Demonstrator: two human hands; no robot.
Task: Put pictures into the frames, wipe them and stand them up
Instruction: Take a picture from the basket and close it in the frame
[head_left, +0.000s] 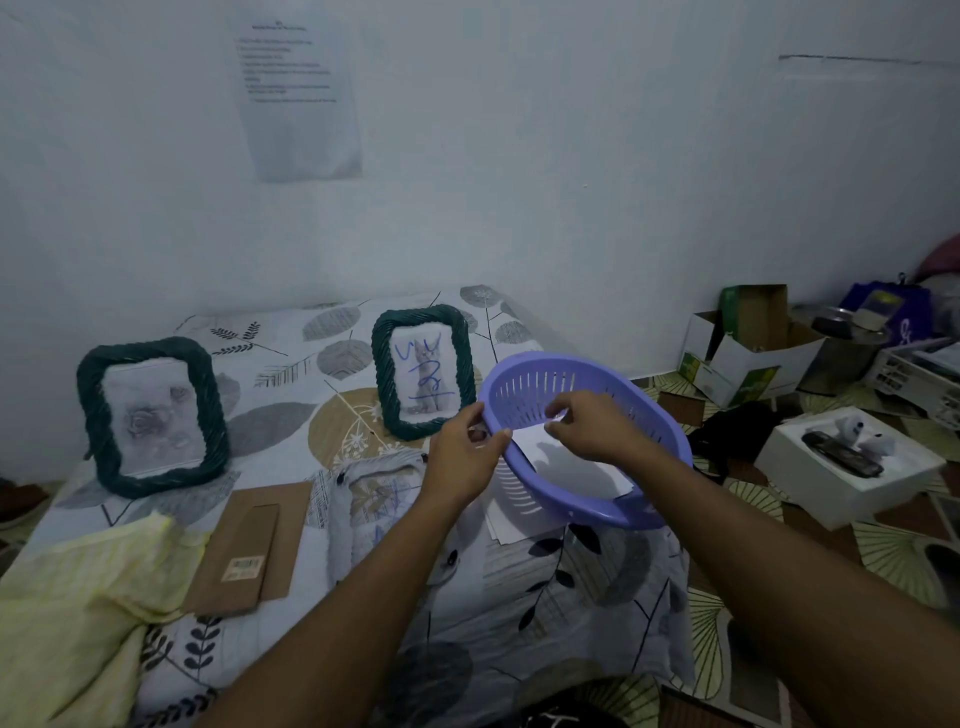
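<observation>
Two dark green rope-edged frames stand upright on the leaf-patterned cloth: one with a rose picture (150, 415) at the left, one with a cat picture (423, 369) in the middle. A third, pale frame (382, 499) lies flat in front of the cat frame, beside a brown backing board (249, 545). A purple plastic basket (597, 499) is tilted towards me with white paper sheets (566, 462) inside. My left hand (465, 457) grips the basket's near rim. My right hand (592, 426) reaches into the basket and pinches the top edge of a sheet.
A yellow cloth (78, 603) lies at the front left of the low table. To the right on the floor are open cardboard boxes (748, 353), a white box (847, 467) holding small items, and a black heap (727, 431). A printed sheet (298, 93) hangs on the wall.
</observation>
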